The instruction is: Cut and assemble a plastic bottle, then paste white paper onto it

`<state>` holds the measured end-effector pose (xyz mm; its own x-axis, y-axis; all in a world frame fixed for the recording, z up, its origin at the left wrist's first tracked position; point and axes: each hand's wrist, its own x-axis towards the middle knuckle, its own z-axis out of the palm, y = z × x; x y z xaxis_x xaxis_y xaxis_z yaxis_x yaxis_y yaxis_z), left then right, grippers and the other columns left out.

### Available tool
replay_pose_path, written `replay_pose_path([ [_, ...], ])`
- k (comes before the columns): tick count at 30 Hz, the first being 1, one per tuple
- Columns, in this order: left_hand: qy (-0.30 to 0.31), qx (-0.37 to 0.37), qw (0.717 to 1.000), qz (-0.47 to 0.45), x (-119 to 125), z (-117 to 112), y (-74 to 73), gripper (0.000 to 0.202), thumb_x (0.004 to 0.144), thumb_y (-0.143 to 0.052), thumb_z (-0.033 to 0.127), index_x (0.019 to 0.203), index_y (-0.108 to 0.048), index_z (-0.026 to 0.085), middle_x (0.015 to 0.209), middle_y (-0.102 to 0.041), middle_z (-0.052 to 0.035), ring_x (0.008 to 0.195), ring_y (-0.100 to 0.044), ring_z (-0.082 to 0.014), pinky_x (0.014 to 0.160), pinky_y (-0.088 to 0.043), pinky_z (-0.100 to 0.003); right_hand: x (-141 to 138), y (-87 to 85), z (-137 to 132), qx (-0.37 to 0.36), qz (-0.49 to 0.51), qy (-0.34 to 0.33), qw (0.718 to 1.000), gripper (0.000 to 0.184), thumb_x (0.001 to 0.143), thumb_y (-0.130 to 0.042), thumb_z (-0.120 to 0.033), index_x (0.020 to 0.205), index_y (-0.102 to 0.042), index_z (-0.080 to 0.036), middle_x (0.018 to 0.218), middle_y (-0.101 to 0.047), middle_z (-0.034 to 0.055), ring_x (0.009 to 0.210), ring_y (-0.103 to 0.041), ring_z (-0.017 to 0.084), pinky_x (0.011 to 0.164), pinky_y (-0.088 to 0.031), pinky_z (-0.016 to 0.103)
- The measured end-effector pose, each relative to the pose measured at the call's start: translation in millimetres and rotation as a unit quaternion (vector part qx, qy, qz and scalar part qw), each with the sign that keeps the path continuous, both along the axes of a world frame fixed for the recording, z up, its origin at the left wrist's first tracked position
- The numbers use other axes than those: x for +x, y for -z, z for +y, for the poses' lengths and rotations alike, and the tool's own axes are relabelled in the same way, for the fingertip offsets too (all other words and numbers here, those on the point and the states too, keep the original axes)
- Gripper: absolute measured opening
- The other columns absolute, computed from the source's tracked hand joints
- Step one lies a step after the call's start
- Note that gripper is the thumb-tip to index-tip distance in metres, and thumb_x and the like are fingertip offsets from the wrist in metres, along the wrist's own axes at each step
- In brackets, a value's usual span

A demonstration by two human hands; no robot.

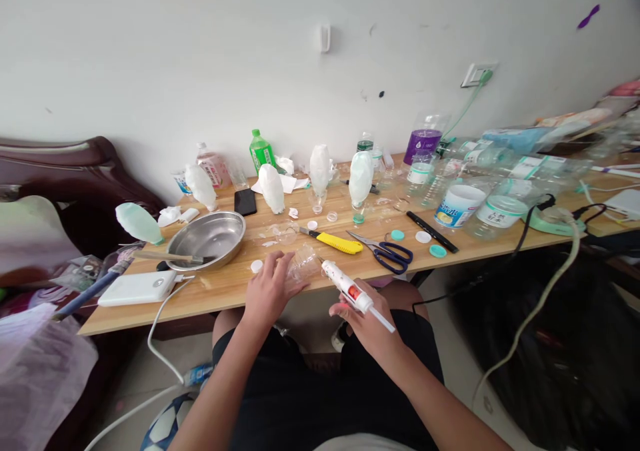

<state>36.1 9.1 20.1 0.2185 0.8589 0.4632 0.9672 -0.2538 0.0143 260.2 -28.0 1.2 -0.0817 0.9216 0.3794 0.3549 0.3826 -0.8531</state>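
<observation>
My left hand (269, 286) is closed around a cut piece of clear plastic bottle (305, 264), which lies on its side at the table's front edge. My right hand (375, 328) grips a white glue gun (346, 283), with a white glue stick (383, 319) poking out of its back end. The gun's nozzle points at the end of the bottle piece; whether they touch I cannot tell. Just beyond are a yellow utility knife (340, 242) and dark-blue-handled scissors (393, 256). A white cap (257, 266) lies beside my left fingers.
Several wrapped white bottle shapes, such as one upright shape (361, 178), stand behind. A steel bowl (231, 228) with a brush (173, 258) and a white power bank (137, 290) are left. Clear bottles (500, 214), a black marker (433, 231) and a power strip (553, 221) are right.
</observation>
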Motion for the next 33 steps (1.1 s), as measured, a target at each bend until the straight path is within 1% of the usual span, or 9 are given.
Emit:
replay_pose_path([
  [3,0.008,0.008,1.000,-0.004,1,0,1.0,0.064,0.086,-0.063,0.056,0.139,-0.047,0.024,0.128,-0.063,-0.0100,0.097,-0.070,-0.0268,0.076,-0.057,-0.035,-2,-0.9,2,-0.005,-0.022,0.005,1.000,0.040,0.089,-0.060,-0.058,0.076,-0.060,-0.020,0.073,-0.063,0.0028,0.062,-0.061,0.016,0.057,-0.047,0.026],
  [6,0.007,0.010,1.000,-0.017,2,-1,0.8,0.065,0.088,-0.061,0.056,0.142,-0.044,0.024,0.130,-0.063,-0.0103,0.101,-0.070,-0.0273,0.078,-0.056,-0.035,-4,1.9,5,-0.002,-0.056,0.033,0.998,0.046,0.089,-0.054,-0.065,0.075,-0.057,-0.021,0.071,-0.062,0.0034,0.062,-0.060,0.018,0.057,-0.046,0.028],
  [9,0.013,0.017,0.999,-0.023,2,-2,-0.2,0.058,0.090,-0.059,0.054,0.137,-0.048,0.023,0.128,-0.065,-0.0107,0.105,-0.069,-0.0274,0.083,-0.056,-0.035,-4,5.1,5,-0.004,-0.073,0.051,0.996,0.047,0.089,-0.051,-0.067,0.075,-0.054,-0.022,0.070,-0.060,0.0030,0.062,-0.058,0.018,0.057,-0.044,0.029],
  [12,0.022,0.023,0.999,-0.019,0,-1,-1.9,0.050,0.092,-0.056,0.053,0.130,-0.053,0.021,0.126,-0.066,-0.0108,0.108,-0.067,-0.0270,0.085,-0.055,-0.036,-3,4.5,3,-0.002,-0.068,0.034,0.997,0.045,0.090,-0.050,-0.066,0.076,-0.051,-0.022,0.071,-0.059,0.0022,0.063,-0.057,0.018,0.058,-0.044,0.028],
  [14,0.024,0.018,0.999,-0.018,0,-1,-3.2,0.050,0.092,-0.056,0.054,0.129,-0.053,0.021,0.125,-0.066,-0.0102,0.109,-0.067,-0.0266,0.085,-0.055,-0.036,-3,1.9,2,0.009,-0.061,0.023,0.998,0.044,0.090,-0.051,-0.064,0.076,-0.050,-0.023,0.073,-0.058,0.0019,0.065,-0.058,0.018,0.059,-0.045,0.028],
  [19,0.013,-0.008,1.000,-0.004,0,-1,-3.9,0.067,0.080,-0.066,0.062,0.130,-0.051,0.020,0.131,-0.063,-0.0096,0.105,-0.068,-0.0278,0.080,-0.057,-0.035,-5,-4.7,7,0.036,-0.052,0.020,0.998,0.042,0.091,-0.052,-0.062,0.077,-0.050,-0.023,0.073,-0.058,0.0014,0.066,-0.058,0.018,0.060,-0.044,0.027],
  [24,-0.002,-0.005,1.000,-0.010,1,-1,-0.2,0.059,0.084,-0.067,0.053,0.131,-0.051,0.021,0.134,-0.062,-0.0093,0.106,-0.069,-0.0264,0.073,-0.057,-0.033,-8,-6.3,14,0.035,-0.073,0.051,0.995,0.046,0.090,-0.049,-0.067,0.074,-0.046,-0.024,0.067,-0.054,-0.0001,0.059,-0.054,0.018,0.055,-0.040,0.028],
  [27,-0.005,0.004,1.000,-0.019,1,0,1.0,0.057,0.086,-0.065,0.053,0.131,-0.051,0.021,0.133,-0.063,-0.0089,0.106,-0.069,-0.0256,0.072,-0.056,-0.031,-8,-4.3,13,0.031,-0.088,0.063,0.994,0.048,0.089,-0.048,-0.068,0.073,-0.047,-0.023,0.065,-0.055,-0.0001,0.057,-0.052,0.017,0.054,-0.040,0.028],
  [33,-0.005,0.027,0.999,-0.017,1,1,-1.5,0.053,0.089,-0.062,0.052,0.131,-0.051,0.021,0.124,-0.068,-0.0081,0.107,-0.068,-0.0257,0.077,-0.055,-0.032,-3,-1.7,6,0.037,-0.081,0.056,0.995,0.046,0.093,-0.047,-0.063,0.074,-0.049,-0.022,0.068,-0.056,0.0004,0.060,-0.055,0.017,0.056,-0.041,0.027],
])
